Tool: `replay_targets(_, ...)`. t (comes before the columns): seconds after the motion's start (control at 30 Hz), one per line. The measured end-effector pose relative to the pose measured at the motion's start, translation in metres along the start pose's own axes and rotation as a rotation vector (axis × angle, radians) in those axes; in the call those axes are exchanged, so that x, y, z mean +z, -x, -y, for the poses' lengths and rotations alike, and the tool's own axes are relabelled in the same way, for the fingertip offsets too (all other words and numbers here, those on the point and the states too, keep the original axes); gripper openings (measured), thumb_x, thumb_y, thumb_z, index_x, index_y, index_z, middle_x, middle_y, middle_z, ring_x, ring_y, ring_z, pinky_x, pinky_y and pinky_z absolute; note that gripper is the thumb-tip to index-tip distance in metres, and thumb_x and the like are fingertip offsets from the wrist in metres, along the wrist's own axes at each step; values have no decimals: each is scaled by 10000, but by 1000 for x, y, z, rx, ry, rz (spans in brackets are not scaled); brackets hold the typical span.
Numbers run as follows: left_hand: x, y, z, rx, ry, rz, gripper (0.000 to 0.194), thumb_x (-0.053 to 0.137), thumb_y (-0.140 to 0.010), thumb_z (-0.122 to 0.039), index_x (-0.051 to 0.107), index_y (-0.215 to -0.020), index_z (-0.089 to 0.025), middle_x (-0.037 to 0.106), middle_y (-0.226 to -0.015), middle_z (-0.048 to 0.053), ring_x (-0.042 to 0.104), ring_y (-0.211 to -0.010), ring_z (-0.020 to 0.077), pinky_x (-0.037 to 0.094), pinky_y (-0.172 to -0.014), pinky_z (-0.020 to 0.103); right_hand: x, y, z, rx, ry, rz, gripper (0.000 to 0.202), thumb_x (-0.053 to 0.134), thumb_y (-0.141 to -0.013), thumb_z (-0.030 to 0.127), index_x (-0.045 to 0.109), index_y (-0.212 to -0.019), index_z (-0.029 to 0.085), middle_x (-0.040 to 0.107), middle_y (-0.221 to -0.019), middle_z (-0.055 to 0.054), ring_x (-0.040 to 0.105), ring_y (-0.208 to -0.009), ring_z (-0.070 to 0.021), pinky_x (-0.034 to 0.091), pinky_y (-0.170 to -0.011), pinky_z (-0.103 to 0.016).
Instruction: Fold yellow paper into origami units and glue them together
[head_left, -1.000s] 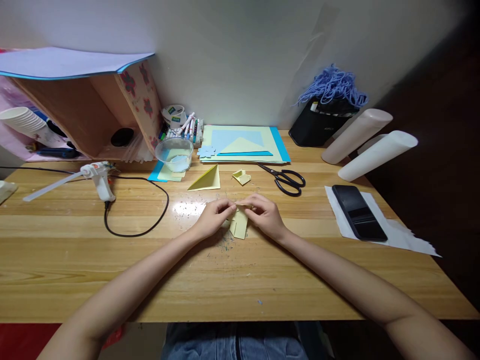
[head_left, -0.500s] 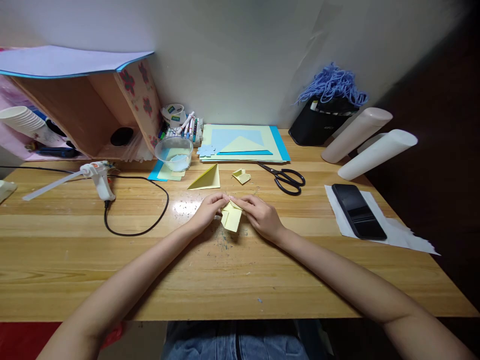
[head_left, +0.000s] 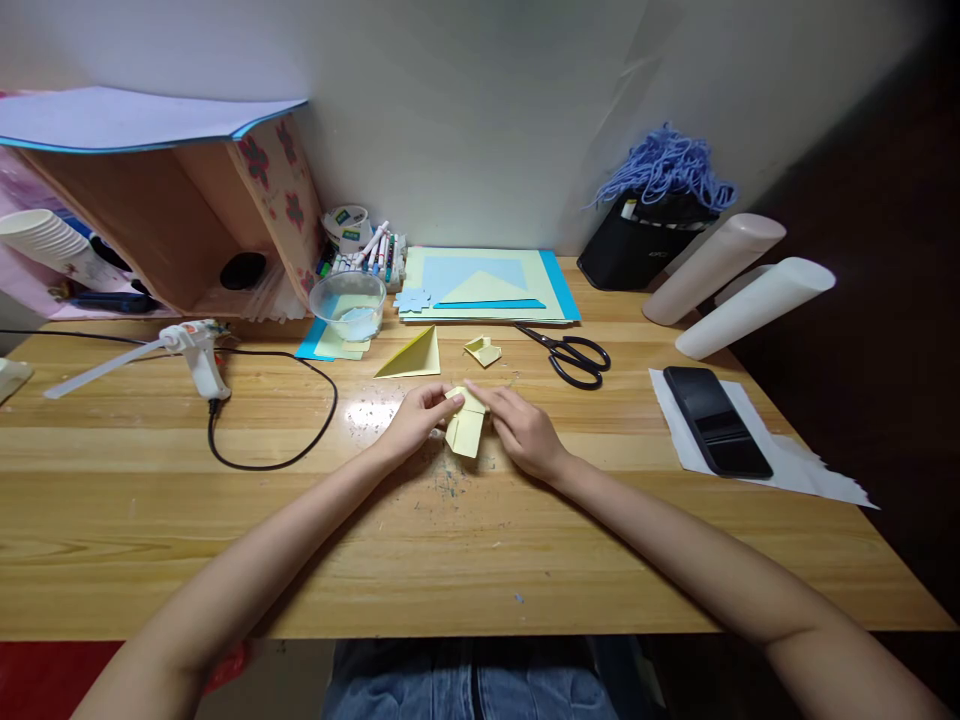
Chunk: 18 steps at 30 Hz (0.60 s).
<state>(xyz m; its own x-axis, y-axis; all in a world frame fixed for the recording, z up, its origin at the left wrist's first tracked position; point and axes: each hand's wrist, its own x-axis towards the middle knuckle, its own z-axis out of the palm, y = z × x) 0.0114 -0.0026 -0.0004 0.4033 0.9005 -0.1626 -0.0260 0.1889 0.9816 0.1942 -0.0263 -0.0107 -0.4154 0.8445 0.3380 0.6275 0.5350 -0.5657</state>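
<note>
A small folded piece of pale yellow paper (head_left: 466, 430) is held between my two hands, just above the wooden table. My left hand (head_left: 418, 422) pinches its left side, thumb on top and fingers partly behind. My right hand (head_left: 523, 428) touches the upper right edge with its fingertips, and its fingers are held close together. Just beyond the hands lies a smaller folded yellow paper piece (head_left: 483, 351). A folded yellow paper triangle (head_left: 416, 356) stands to the left of it.
Black-handled scissors (head_left: 574, 355) lie right of the paper pieces. A glue gun (head_left: 199, 360) with a looping cord rests at left. Farther back are a plastic bowl (head_left: 349, 308), paper sheets (head_left: 559, 285) and a black holder (head_left: 637, 250). A phone (head_left: 716, 420) lies at right.
The folded paper has turned slightly, and its upper part now shows flat between the hands. My left thumb lies on it, and my right fingers have shifted along its upper edge.
</note>
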Motion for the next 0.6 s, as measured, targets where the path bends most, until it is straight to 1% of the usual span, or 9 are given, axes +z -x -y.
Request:
replay_targets(0.07, 1, 0, 2, 10, -30, -24, 284, 603, -721, -404, 572, -792, -131, 568, -701, 5, 513, -604, 94, 388, -541, 197, -2, -2, 0, 102, -169, -44, 381, 314, -896, 209, 426, -1260, 238, 593, -999, -62, 565, -868, -170, 442, -747, -285)
replay_targets(0.1, 2, 0, 4, 19, -52, -35, 285, 595, -729, -402, 571, -805, -128, 569, -699, 8, 513, -603, 97, 391, -545, 202, -2, -3, 0, 163, -253, -57, 338, 320, -902, 248, 465, -1206, 221, 602, -932, -54, 573, -806, -161, 445, -722, -281)
replay_targets(0.17, 3, 0, 8, 51, -111, -52, 287, 579, -745, -402, 574, -819, -124, 569, -698, 12, 509, -605, 102, 391, -554, 211, -2, -5, -3, 263, -411, -42, 276, 348, -898, 328, 544, -1037, 192, 587, -782, -27, 561, -685, -138, 442, -651, -259)
replay_targets(0.23, 3, 0, 12, 89, -173, -60, 288, 567, -756, -405, 578, -811, -122, 568, -700, 14, 500, -610, 102, 384, -558, 212, -1, -7, -7, 316, -536, -16, 264, 399, -874, 383, 564, -862, 177, 555, -698, -6, 535, -627, -121, 429, -601, -238)
replay_targets(0.3, 3, 0, 15, 110, -210, -60, 293, 556, -763, -410, 579, -808, -121, 568, -707, 15, 495, -614, 101, 377, -559, 210, 0, -8, -10, 342, -610, -12, 261, 461, -839, 407, 551, -773, 171, 541, -674, 5, 515, -612, -110, 414, -579, -226)
replay_targets(0.37, 3, -1, 17, 116, -228, -58, 299, 548, -767, -417, 577, -811, -122, 564, -705, 13, 493, -615, 101, 373, -559, 208, 1, -8, -12, 359, -640, -23, 255, 499, -816, 408, 545, -746, 166, 542, -670, 8, 504, -611, -104, 406, -577, -220)
replay_targets(0.47, 3, -1, 18, 130, -256, -62, 293, 538, -773, -415, 569, -803, -125, 547, -690, 3, 478, -604, 96, 364, -552, 204, 1, -8, -11, 374, -667, -19, 247, 530, -796, 406, 547, -756, 163, 547, -671, 7, 508, -617, -104, 406, -579, -223)
replay_targets(0.6, 3, -1, 18, 161, -332, -84, 277, 530, -777, -404, 561, -762, -129, 482, -622, -23, 417, -554, 80, 319, -506, 194, 2, -9, -9, 372, -662, -10, 253, 589, -746, 413, 554, -754, 163, 545, -673, 5, 501, -606, -107, 399, -557, -227)
